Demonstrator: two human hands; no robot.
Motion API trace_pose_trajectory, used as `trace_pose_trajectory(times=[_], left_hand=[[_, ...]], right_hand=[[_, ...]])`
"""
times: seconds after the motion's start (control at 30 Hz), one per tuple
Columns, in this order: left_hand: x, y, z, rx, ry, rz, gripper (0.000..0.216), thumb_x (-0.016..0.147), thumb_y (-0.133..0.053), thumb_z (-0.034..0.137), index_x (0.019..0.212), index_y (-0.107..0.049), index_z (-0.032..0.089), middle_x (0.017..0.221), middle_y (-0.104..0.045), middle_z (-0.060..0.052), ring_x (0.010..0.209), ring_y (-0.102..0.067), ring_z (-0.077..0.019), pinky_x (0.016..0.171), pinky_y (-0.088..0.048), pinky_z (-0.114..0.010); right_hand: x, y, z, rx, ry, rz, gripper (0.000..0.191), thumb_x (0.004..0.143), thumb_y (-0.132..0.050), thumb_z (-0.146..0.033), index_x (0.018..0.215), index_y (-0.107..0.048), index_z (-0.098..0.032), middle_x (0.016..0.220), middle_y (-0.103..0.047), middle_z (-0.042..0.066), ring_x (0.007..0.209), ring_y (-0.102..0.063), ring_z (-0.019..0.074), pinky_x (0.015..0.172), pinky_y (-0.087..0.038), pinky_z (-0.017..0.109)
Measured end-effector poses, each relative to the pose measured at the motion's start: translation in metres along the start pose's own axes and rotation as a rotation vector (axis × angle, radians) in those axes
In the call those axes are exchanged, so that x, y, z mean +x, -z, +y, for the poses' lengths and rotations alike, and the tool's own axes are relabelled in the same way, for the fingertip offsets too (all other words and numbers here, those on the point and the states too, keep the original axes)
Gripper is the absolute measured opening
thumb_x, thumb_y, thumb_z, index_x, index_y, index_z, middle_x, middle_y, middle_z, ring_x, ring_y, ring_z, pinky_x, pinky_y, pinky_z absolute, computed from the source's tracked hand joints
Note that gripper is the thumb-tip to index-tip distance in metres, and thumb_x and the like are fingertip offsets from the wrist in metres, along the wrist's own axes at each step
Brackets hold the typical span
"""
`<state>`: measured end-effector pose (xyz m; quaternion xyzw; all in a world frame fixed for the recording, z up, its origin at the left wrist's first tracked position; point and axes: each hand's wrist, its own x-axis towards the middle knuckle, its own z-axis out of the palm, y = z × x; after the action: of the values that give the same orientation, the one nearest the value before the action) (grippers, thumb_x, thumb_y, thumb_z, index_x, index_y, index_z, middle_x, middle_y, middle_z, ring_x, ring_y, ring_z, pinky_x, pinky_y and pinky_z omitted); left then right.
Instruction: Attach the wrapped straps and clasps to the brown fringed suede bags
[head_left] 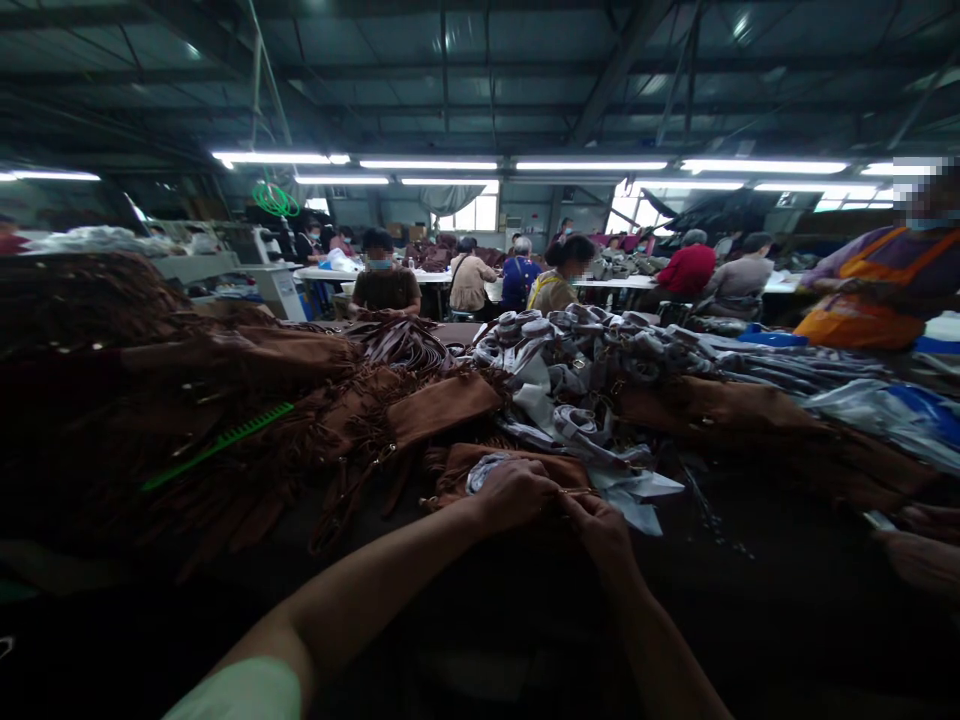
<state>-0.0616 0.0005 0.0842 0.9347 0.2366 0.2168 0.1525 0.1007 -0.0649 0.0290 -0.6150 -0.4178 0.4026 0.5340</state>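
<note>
A small brown bag [453, 472] lies flat on the dark table in front of me. My left hand [514, 494] is closed at its near edge, fingers bent and pressed together. Close beside it, my right hand [600, 526] pinches the same edge, near what looks like a gold-coloured zipper [577, 490]. The fingertips of both hands nearly meet, and the exact bit they grip is too small to make out. A coiled strap in pale wrapping [487, 470] rests on the bag, partly behind my left hand.
Fringed brown bags [442, 408] are heaped at left and centre, with a green comb [225, 440] on them. Wrapped straps [585, 350] pile up behind my hands. A co-worker's hand [926, 555] is at the right edge; a person in an orange apron [862, 325] stands beyond.
</note>
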Motion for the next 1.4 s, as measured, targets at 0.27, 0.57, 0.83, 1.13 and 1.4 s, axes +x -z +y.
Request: trace_pose_trajectory(times=[0.27,0.57,0.83,1.13,1.4], left_hand=[[0.026,-0.005,-0.007,-0.659,0.528,-0.110,0.025,0.064,-0.072,0.032,0.076,-0.074,0.010,0.056,-0.058,0.001,0.048,-0.045,-0.0091,0.047,-0.034,-0.022],[0.040,-0.019,-0.003,-0.304,0.497,0.235,0.022,0.080,-0.053,0.031,0.085,-0.067,0.014,0.082,-0.066,-0.005,0.074,-0.057,-0.0164,0.065,-0.042,-0.027],[0.050,-0.039,0.004,-0.812,0.352,0.228,0.015,0.080,-0.050,0.025,0.081,-0.058,0.013,0.067,-0.059,0.000,0.059,-0.052,-0.0106,0.054,-0.037,-0.020],[0.041,-0.027,0.004,-0.985,0.288,0.169,0.009,0.066,-0.058,0.016,0.070,-0.062,0.010,0.063,-0.060,-0.001,0.057,-0.052,-0.0102,0.056,-0.040,-0.021],[0.040,-0.025,0.005,-0.996,0.293,0.178,0.009,0.062,-0.055,0.011,0.068,-0.062,0.010,0.064,-0.060,-0.001,0.058,-0.052,-0.0102,0.058,-0.040,-0.021]], right_hand=[[0.000,0.008,-0.001,-0.137,0.021,-0.023,0.050,0.062,-0.069,-0.059,0.081,-0.073,-0.014,0.070,-0.071,0.006,0.065,-0.065,0.0226,0.052,-0.047,0.027],[-0.018,-0.002,0.003,0.255,0.126,0.190,0.052,0.054,-0.080,-0.041,0.098,-0.063,-0.018,0.096,-0.071,0.008,0.090,-0.067,0.0245,0.077,-0.055,0.035],[-0.007,0.007,-0.025,0.261,0.184,0.306,0.042,0.068,-0.071,-0.047,0.097,-0.067,-0.017,0.094,-0.072,0.007,0.081,-0.069,0.0229,0.072,-0.058,0.036],[0.008,0.020,-0.045,0.256,0.151,0.292,0.049,0.071,-0.066,-0.053,0.105,-0.064,-0.018,0.097,-0.071,0.009,0.074,-0.069,0.0221,0.058,-0.057,0.030],[0.007,0.026,-0.049,0.199,0.185,0.313,0.050,0.075,-0.062,-0.055,0.106,-0.063,-0.017,0.088,-0.073,0.008,0.069,-0.068,0.0210,0.059,-0.056,0.031]])
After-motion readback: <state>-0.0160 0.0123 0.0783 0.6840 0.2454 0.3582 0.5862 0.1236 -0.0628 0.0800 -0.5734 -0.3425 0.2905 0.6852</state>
